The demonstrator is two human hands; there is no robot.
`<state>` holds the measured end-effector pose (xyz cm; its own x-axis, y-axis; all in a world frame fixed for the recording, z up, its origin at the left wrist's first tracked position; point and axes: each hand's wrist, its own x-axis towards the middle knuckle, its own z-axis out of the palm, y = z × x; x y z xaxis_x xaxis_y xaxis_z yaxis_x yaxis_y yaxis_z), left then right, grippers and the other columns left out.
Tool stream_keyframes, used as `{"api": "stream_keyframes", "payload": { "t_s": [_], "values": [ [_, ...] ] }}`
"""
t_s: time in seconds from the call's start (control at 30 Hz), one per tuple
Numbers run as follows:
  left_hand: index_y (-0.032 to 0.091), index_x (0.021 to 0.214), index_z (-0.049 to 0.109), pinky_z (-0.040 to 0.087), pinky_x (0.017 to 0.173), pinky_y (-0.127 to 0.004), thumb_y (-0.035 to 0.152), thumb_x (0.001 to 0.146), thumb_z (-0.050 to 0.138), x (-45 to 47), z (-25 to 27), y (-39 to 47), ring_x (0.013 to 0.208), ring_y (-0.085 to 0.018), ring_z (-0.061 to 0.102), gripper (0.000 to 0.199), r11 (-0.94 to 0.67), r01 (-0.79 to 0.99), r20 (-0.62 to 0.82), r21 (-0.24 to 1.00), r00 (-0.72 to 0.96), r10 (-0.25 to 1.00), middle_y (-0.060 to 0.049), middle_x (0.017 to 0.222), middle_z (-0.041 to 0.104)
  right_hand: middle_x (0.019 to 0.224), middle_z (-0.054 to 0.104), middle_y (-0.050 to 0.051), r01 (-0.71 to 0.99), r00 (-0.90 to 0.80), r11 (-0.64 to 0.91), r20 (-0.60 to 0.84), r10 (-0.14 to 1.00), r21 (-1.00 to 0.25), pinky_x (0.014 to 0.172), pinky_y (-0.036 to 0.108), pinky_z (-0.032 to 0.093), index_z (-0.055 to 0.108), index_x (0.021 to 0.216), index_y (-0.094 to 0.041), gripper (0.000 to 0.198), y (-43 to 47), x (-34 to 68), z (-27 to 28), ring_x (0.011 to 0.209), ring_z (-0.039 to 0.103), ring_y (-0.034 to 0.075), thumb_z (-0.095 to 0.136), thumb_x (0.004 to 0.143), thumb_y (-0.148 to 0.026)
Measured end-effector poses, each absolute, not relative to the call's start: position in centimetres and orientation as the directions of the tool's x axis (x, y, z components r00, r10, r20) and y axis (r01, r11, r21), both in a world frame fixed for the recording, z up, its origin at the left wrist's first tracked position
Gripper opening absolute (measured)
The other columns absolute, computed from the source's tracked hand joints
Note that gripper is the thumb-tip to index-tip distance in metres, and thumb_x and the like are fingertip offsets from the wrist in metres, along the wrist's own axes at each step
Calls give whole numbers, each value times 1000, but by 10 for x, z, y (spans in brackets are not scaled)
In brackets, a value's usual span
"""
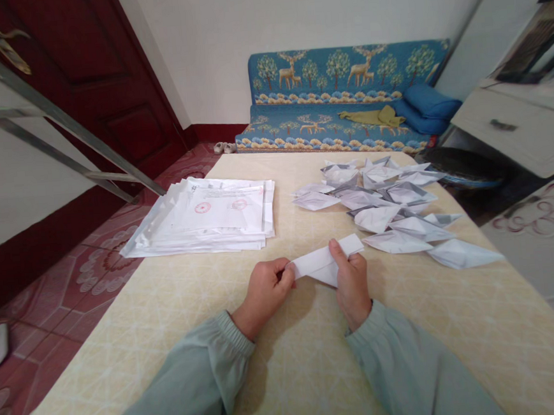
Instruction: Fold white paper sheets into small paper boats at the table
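Observation:
Between my two hands is a folded sheet of white paper (316, 261), raised a little over the table. My left hand (268, 291) pinches its left end between thumb and curled fingers. Around its right part, my right hand (353, 284) is closed, the thumb lying on top and the other fingers hidden behind. The paper has a long straight band along its upper edge and a slanted flap below. Several folded paper boats (394, 233) stand in a cluster just beyond my right hand. Farther off to the left lies a stack of printed sheets (230, 227) with red round stamps.
The table (290, 373) has a pale yellow patterned cover. Behind it stands a blue sofa (318, 124) with deer patterns. A metal ladder (59, 122) leans at the left by a dark red door (103, 74). A white cabinet (524, 124) is on the right.

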<state>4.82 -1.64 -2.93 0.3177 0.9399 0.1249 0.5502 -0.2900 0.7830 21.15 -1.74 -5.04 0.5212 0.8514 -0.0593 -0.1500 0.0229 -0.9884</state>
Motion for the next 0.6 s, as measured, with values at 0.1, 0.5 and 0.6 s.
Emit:
{"api": "stream_keyframes", "payload": {
  "t_s": [0.1,0.5,0.6],
  "values": [
    [15,58,57,31,53,-23,29,88,40,48,-30,-16,51,-11,47,37,-296,546,118,784,337,934,1,52,53,56,55,-2,-123,491,3,-58,870,-992,45,25,35,55,65,-16,39,-18,212,-49,51,47,13,67,71,-53],
    [15,60,59,29,51,-22,36,89,43,48,-32,-16,52,-10,45,39,-296,561,96,773,357,929,1,53,54,61,61,0,-101,459,7,-40,888,-995,49,26,38,58,68,-15,34,-19,212,-46,56,53,14,66,73,-47],
    [15,61,59,29,51,-22,37,89,43,48,-33,-16,51,-10,45,38,-298,566,93,769,362,927,1,54,54,61,61,0,-105,470,6,-45,882,-994,48,26,38,57,68,-15,35,-19,212,-46,56,53,14,67,72,-48]
  ]
}}
